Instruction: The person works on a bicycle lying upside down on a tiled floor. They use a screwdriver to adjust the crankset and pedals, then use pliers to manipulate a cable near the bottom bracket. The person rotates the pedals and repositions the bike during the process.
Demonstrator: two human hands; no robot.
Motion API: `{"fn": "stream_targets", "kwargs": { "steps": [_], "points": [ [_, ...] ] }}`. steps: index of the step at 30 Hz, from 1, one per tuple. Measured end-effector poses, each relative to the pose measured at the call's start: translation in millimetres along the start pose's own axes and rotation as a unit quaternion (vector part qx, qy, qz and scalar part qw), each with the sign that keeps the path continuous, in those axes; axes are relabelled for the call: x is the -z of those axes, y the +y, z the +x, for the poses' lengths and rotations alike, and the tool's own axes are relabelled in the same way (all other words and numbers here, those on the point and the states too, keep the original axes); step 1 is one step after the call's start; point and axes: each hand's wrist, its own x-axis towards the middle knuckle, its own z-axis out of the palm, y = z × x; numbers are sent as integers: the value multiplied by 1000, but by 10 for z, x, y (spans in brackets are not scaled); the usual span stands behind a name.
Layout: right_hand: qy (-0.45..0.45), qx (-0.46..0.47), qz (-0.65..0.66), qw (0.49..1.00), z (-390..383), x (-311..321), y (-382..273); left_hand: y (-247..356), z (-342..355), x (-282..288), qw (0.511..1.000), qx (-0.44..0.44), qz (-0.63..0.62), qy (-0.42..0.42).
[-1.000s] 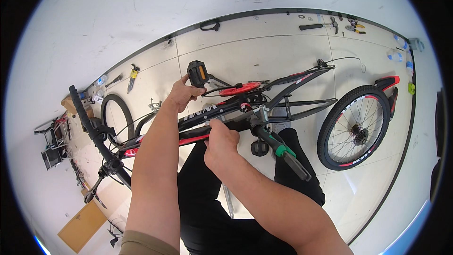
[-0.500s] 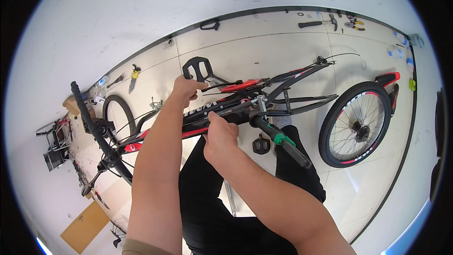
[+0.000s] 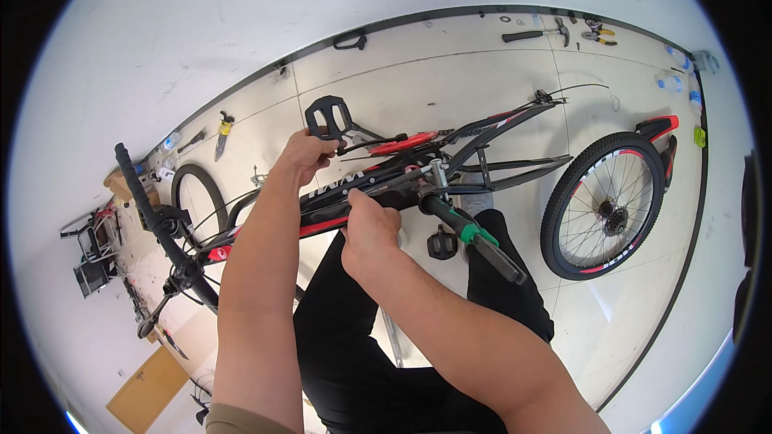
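A black and red bicycle frame (image 3: pixel 322 227) lies across the view in front of my legs. My left hand (image 3: pixel 308 154) is closed at the lower edge of the black far pedal (image 3: pixel 328 117), a finger showing through its opening. A thin black rod or cable (image 3: pixel 371 145) runs right from beside that hand toward the red chainring (image 3: pixel 412 143). My right hand (image 3: pixel 371 229) is wrapped around the frame tube; its fingertips are hidden. Right of it, a black post with a green band (image 3: pixel 469 232) slants from a silver clamp (image 3: pixel 437 174). The near pedal (image 3: pixel 442 243) hangs below the frame.
A loose wheel (image 3: pixel 605 206) and red-black fender (image 3: pixel 658 127) are at right. A hammer (image 3: pixel 535 34), pliers (image 3: pixel 598 31) and plastic bottles (image 3: pixel 669 83) line the wall. Handlebars (image 3: pixel 165 229) and another tyre (image 3: pixel 197 193) are at left, with a yellow-handled tool (image 3: pixel 224 133).
My left hand has shifted slightly left, and the far pedal sits a little lower against it. The whole view has drifted slightly. My right hand keeps its hold on the tube.
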Motion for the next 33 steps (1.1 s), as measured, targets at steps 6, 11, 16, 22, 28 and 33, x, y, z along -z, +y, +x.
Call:
{"fn": "stream_targets", "kwargs": {
  "steps": [6, 11, 16, 22, 28, 33],
  "points": [
    [9, -1, -9, 1000, -13, 3, -22, -36, 34, 6, 999, -39, 11, 4],
    [-4, -2, 4, 1000, 53, 7, 16, -42, 57, -1, 998, -42, 26, 30],
    [-12, -1, 3, 1000, 6, 12, 11, -57, 63, 6, 997, -43, 46, 41],
    [3, -10, 10, 1000, 10, -7, -21, 43, 37, -140, 987, -32, 131, 84],
    [23, -5, -24, 999, -167, -9, -106, 40, -24, -192, 980, -40, 159, 115],
    [12, 19, -17, 1000, -56, -19, -20, 63, -15, -112, 990, -31, 135, 27]
  ]
}}
